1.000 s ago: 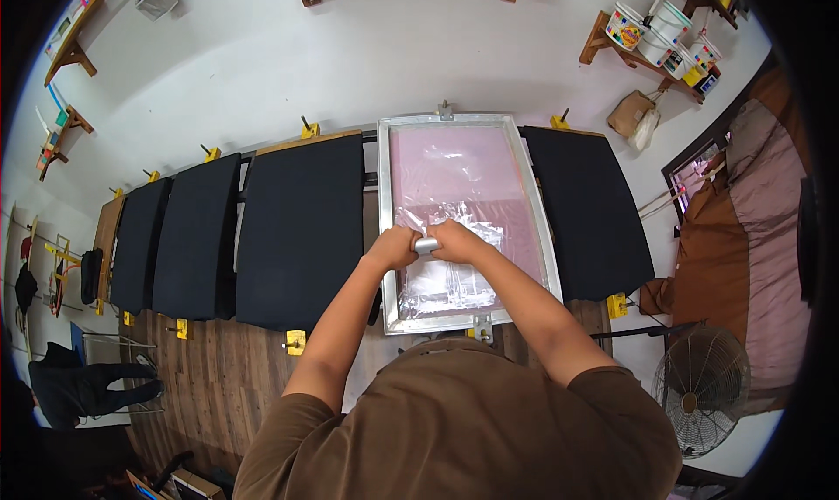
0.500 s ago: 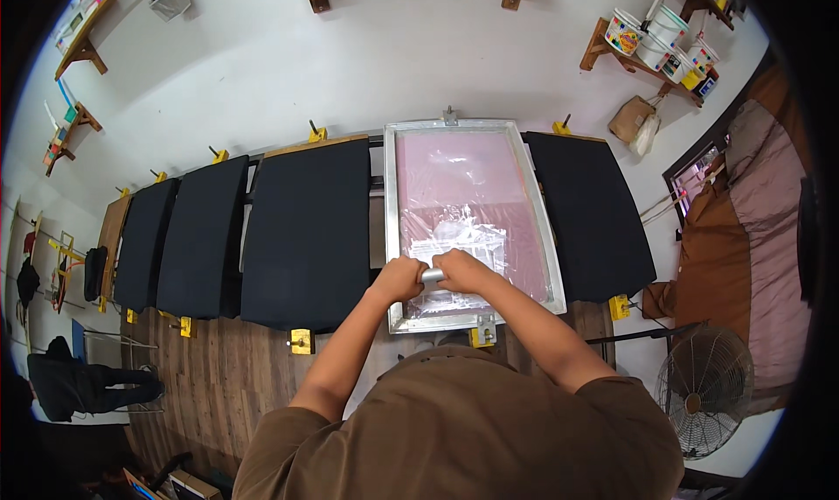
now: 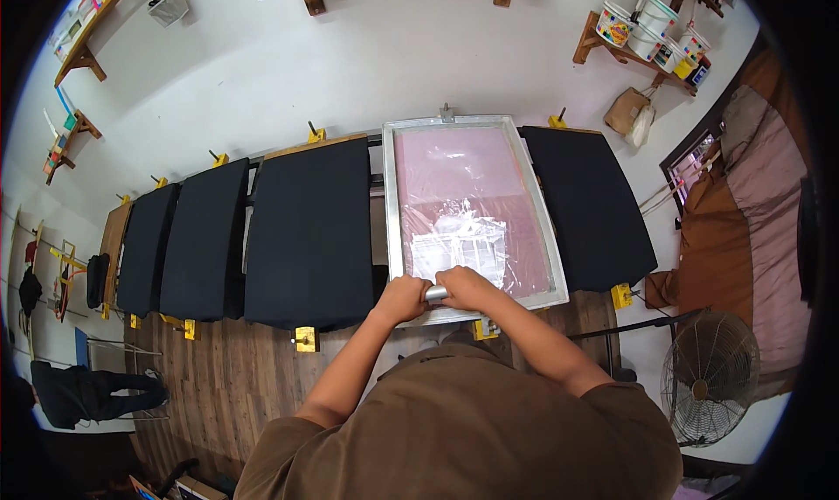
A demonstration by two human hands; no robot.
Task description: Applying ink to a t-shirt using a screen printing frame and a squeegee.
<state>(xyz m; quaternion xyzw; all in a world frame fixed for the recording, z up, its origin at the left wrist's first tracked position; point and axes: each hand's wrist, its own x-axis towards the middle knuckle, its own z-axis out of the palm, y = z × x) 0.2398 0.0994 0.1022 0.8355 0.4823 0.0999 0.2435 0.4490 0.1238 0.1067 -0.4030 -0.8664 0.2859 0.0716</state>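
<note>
Both of my hands are wrapped around the pale metal handle of a squeegee [image 3: 436,294]. My left hand [image 3: 404,301] grips it on the left and my right hand [image 3: 467,288] on the right, with a short stretch of handle showing between them. The squeegee is at the near end of a screen printing frame [image 3: 393,220] with a metal border. Its blade is hidden behind my hands. Beyond them, white ink [image 3: 459,238] lies in streaks and a block-shaped design on the pinkish mesh [image 3: 437,163].
Black cloth-covered boards [image 3: 308,229] line up leftward, and another black board [image 3: 590,207] stands right of the frame. Yellow clamps [image 3: 305,339] jut from the board ends. A standing fan [image 3: 710,378] is at lower right. Paint tubs [image 3: 651,28] sit on a wall shelf.
My hands have drawn the squeegee toward me, down to the near end of the frame. More of the white design shows on the mesh behind it.
</note>
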